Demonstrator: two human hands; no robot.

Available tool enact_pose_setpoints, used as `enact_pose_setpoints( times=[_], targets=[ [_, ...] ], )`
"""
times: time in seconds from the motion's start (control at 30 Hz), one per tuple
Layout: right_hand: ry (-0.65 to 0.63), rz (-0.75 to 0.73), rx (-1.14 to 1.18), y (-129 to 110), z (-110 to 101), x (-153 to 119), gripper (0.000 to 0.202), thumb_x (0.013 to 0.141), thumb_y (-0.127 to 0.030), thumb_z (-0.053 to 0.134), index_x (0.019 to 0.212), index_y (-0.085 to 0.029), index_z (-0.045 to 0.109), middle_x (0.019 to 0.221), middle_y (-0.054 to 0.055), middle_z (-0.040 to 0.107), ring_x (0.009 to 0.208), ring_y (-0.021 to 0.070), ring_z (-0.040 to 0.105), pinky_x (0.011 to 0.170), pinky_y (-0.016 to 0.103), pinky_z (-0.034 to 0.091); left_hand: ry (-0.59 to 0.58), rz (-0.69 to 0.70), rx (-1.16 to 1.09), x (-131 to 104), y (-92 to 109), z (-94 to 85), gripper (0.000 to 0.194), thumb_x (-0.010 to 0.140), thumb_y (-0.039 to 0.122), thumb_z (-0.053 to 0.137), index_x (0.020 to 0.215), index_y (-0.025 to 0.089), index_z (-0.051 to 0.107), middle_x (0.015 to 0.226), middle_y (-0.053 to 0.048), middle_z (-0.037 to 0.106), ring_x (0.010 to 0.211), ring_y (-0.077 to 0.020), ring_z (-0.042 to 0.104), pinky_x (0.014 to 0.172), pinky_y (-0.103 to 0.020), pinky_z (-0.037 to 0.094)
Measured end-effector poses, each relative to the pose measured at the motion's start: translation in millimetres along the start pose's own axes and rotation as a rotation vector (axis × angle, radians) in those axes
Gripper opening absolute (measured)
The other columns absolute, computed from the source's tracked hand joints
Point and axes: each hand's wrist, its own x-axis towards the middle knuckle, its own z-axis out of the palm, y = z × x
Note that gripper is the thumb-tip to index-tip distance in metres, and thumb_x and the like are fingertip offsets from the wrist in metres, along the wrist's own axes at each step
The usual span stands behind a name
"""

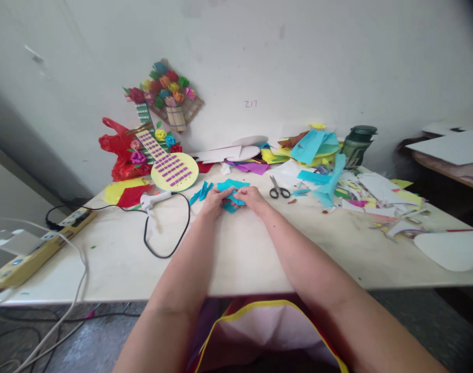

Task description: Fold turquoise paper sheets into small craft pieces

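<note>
Both hands meet at the middle of the table over a piece of blue paper [231,207]. My left hand [216,201] pinches it from the left side. From the right, my right hand [252,199] grips the same paper between thumb and fingers. Just beyond my fingers lies more blue paper [232,183], and it is hard to tell whether the pieces are joined. Rolled or folded blue strips [202,191] rest left of my left hand. Dark-handled scissors [278,189] lie with open blades to the right of my right hand.
A white glue gun [155,199] lies at left, its black cord looping across the tabletop. A power strip [45,248] runs along the left edge. Behind stand a yellow paper guitar [174,172] and a flower decoration [174,93]. Paper scraps [376,191] and a green bottle [358,146] occupy the right.
</note>
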Motion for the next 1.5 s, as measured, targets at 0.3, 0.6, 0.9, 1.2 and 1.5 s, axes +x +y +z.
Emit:
enact_pose_setpoints(
  times=[0.3, 0.6, 0.9, 1.2, 1.5],
  targets=[
    [-0.014, 0.025, -0.020, -6, 3, -2, 0.015, 0.076, -0.023, 0.059, 0.063, -0.015, 0.060, 0.056, 0.001, 0.065, 0.045, 0.0099, 0.059, 0.042, 0.018, 0.040, -0.045, -0.003, -0.020, 0, -1, -0.2, 0.028, 0.060, 0.037, 0.078, 0.067, 0.014, 0.064, 0.056, 0.001, 0.062, 0.044, -0.0104, 0.054, 0.046, -0.025, 0.047],
    [-0.008, -0.020, 0.069, -5, 6, -1, 0.014, 0.071, -0.020, 0.062, 0.058, -0.015, 0.058, 0.050, 0.000, 0.062, 0.044, 0.0120, 0.059, 0.049, 0.024, 0.050, -0.015, -0.011, -0.037, -3, 2, 5.1, 0.029, 0.061, 0.038, 0.077, 0.066, 0.014, 0.061, 0.054, 0.002, 0.060, 0.042, -0.0107, 0.054, 0.044, -0.025, 0.048],
    [0.012, -0.078, 0.045, 0, 5, 4, 0.013, 0.068, -0.021, 0.061, 0.058, -0.014, 0.061, 0.050, 0.000, 0.062, 0.044, 0.0130, 0.058, 0.049, 0.025, 0.051, 0.019, -0.008, -0.081, -1, 1, 2.7, 0.030, 0.063, 0.039, 0.075, 0.070, 0.013, 0.062, 0.054, 0.002, 0.059, 0.044, -0.0102, 0.054, 0.047, -0.025, 0.049],
    [0.017, -0.136, 0.075, 3, 6, 7, 0.013, 0.061, -0.023, 0.062, 0.053, -0.014, 0.061, 0.076, 0.004, 0.069, 0.049, 0.0129, 0.060, 0.050, 0.029, 0.054, 0.014, 0.033, -0.152, 2, -3, -1.6, 0.030, 0.068, 0.034, 0.071, 0.088, 0.012, 0.067, 0.062, -0.001, 0.065, 0.054, -0.0145, 0.060, 0.053, -0.028, 0.053],
    [-0.001, -0.101, 0.098, -2, 6, 3, 0.014, 0.067, -0.017, 0.061, 0.054, -0.015, 0.060, 0.054, 0.002, 0.063, 0.045, 0.0135, 0.058, 0.047, 0.026, 0.052, 0.109, -0.011, -0.181, 1, 6, 1.1, 0.039, 0.077, 0.050, 0.061, 0.088, 0.013, 0.064, 0.075, -0.008, 0.070, 0.064, -0.0178, 0.064, 0.057, -0.029, 0.053]
  ],
)
